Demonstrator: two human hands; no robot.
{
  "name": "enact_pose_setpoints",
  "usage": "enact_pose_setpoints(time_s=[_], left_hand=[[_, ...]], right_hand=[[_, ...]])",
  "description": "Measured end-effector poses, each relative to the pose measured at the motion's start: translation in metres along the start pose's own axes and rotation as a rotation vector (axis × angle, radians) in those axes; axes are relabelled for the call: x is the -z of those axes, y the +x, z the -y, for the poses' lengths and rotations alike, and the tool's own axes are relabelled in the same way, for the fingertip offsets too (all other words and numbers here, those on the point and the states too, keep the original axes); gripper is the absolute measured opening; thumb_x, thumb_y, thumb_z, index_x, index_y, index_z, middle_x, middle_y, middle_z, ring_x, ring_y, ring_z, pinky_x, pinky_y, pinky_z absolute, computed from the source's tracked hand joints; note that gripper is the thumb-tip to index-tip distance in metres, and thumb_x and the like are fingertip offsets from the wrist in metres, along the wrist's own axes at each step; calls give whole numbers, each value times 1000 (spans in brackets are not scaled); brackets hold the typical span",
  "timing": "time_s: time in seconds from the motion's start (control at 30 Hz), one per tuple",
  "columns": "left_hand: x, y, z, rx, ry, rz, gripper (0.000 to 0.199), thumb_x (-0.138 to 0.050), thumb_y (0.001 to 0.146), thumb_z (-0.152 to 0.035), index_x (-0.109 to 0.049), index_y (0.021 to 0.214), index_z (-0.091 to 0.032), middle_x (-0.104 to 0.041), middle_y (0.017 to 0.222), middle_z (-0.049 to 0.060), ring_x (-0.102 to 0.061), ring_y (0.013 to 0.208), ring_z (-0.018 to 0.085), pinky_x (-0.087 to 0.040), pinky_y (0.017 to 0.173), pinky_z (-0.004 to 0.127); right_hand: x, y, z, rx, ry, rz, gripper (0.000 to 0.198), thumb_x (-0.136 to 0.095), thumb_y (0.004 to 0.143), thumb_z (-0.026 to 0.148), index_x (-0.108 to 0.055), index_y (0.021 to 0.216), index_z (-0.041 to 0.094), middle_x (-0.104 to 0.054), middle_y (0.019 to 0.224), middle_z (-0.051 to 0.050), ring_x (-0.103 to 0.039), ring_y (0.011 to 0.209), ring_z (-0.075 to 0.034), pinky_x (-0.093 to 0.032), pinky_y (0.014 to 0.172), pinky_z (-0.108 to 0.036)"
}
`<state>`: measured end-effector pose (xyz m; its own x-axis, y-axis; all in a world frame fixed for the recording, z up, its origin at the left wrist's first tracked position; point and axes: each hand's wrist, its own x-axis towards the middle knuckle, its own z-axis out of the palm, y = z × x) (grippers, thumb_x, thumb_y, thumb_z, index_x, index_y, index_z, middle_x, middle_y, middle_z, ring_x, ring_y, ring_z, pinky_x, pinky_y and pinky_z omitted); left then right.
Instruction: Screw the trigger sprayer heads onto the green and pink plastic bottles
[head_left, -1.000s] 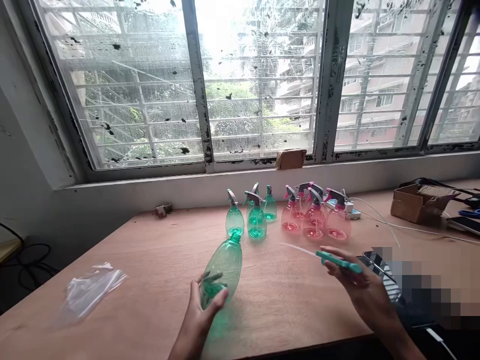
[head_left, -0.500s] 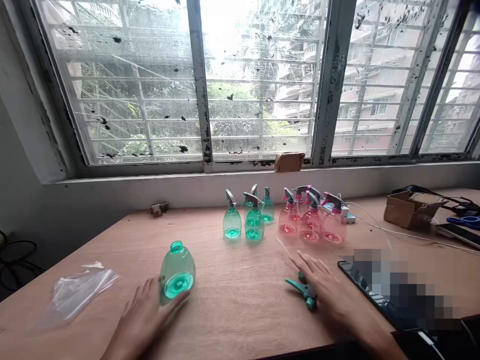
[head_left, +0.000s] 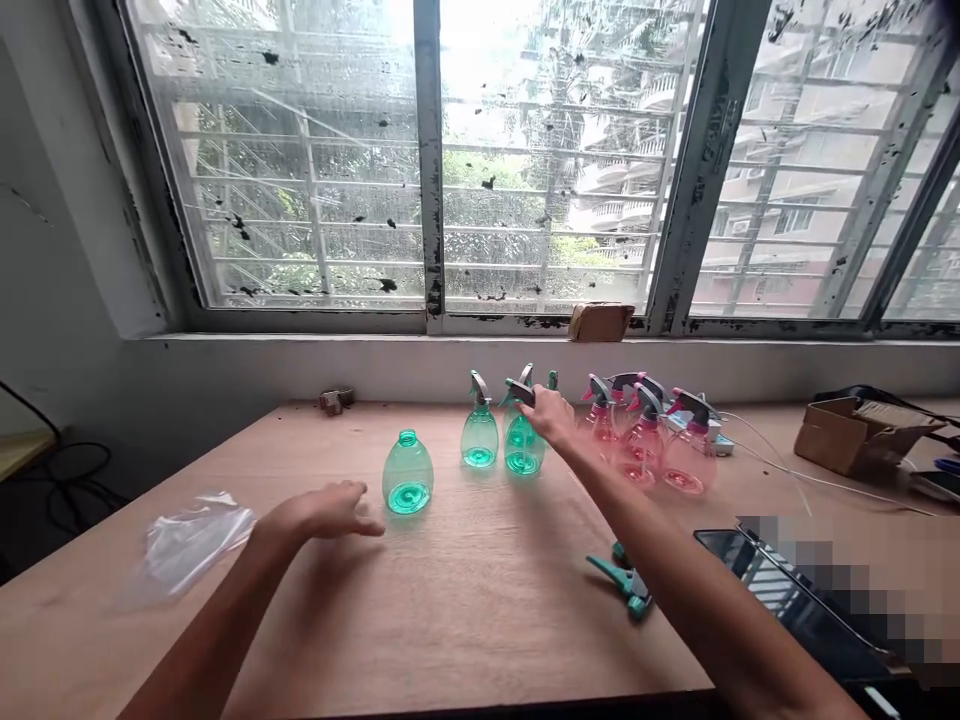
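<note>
An open-necked green bottle (head_left: pixel 408 470) stands upright on the table without a spray head. Just left of it is my left hand (head_left: pixel 330 510), fingers apart and holding nothing, with a small gap to the bottle. My right hand (head_left: pixel 551 415) reaches far forward and grips the head of a green spray bottle (head_left: pixel 523 445), which stands on the table; some fingers are hidden behind the hand. Another green spray bottle (head_left: pixel 479 438) stands to its left, and others are partly hidden behind. A loose green-and-grey trigger spray head (head_left: pixel 622 578) lies below my right forearm.
Several pink spray bottles (head_left: pixel 688 455) stand right of my right hand. A clear plastic bag (head_left: pixel 196 545) lies at left. A black tablet-like device (head_left: pixel 795 600) is at right, with a cardboard box (head_left: pixel 832 440) and white cables behind. The window wall bounds the table's back.
My left hand has let go of the headless green bottle, which now stands farther back. My right hand has left the loose spray head and moved forward onto a green spray bottle. The view shifted slightly.
</note>
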<state>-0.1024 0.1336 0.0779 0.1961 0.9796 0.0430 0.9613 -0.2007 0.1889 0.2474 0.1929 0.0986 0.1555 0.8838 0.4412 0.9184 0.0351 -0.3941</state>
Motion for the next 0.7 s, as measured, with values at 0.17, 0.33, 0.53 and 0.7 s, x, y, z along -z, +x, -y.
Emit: enact_pose_setpoints(time_s=[0.17,0.33,0.53,0.7], left_hand=[[37,-39,-54,-171,-60,-74,75,-48,91,-70,-41,151,-26,-49,156,10,-49,140,34,-43,111,44],[4,-101,-162,-662,-56,-401,72,-44,93,-71,-43,149,-25,-48,156,10,-47,140,34,-42,112,52],[-39,-129,-209,-734,-6,-657,85,-71,84,-61,-40,149,-15,-61,144,15,-56,128,39,-44,106,57],[-42,-124,-200,-626,-126,-534,75,-83,74,-27,-47,139,-17,-66,133,14,-63,116,37,-53,94,52]], right_hand=[[29,-65,4,-10,34,-95,24,-52,99,41,-60,101,19,-77,92,-15,-73,85,-33,-47,65,-33],[82,-159,-3,-19,425,-258,40,-49,95,59,-55,77,24,-61,59,1,-62,55,-21,-45,49,-27],[105,-211,-6,-293,1029,-129,37,-66,82,60,-59,83,23,-56,53,7,-57,34,-16,-46,33,-26],[102,-213,-5,-149,958,-53,34,-67,85,52,-56,72,23,-54,44,7,-52,38,-14,-43,37,-22]])
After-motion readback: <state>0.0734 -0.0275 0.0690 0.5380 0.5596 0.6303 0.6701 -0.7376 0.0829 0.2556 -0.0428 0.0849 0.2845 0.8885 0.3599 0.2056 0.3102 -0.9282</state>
